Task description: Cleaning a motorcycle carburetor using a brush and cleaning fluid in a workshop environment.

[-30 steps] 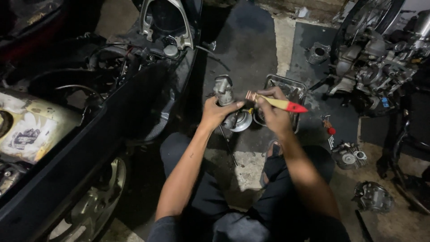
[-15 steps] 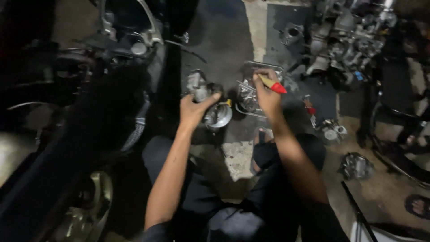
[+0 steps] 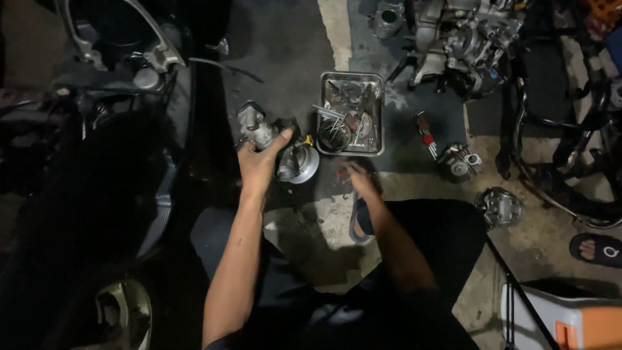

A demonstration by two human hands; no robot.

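Note:
My left hand point(image 3: 258, 165) grips a grey metal carburetor body point(image 3: 254, 126) and holds it just above the floor, beside the black motorcycle. A round silver bowl-shaped part point(image 3: 302, 163) sits right next to that hand. My right hand point(image 3: 360, 181) is low over the floor, just below the metal tray point(image 3: 382, 116), and is blurred by motion. A small red spot point(image 3: 341, 174) shows at its fingertips; whether the hand still holds the red-tipped screwdriver is unclear.
The tray holds several small metal parts. A black motorcycle point(image 3: 116, 168) fills the left. An engine point(image 3: 466, 32) lies top right, with red-handled keys point(image 3: 426, 137) and engine pieces point(image 3: 461, 160) point(image 3: 499, 207) nearby. Another person's sandalled foot point(image 3: 596, 249) is at right.
My right hand dropped from over the tray to the floor in front of it. The yellow and red screwdriver is no longer plainly visible. My left hand keeps hold of the carburetor.

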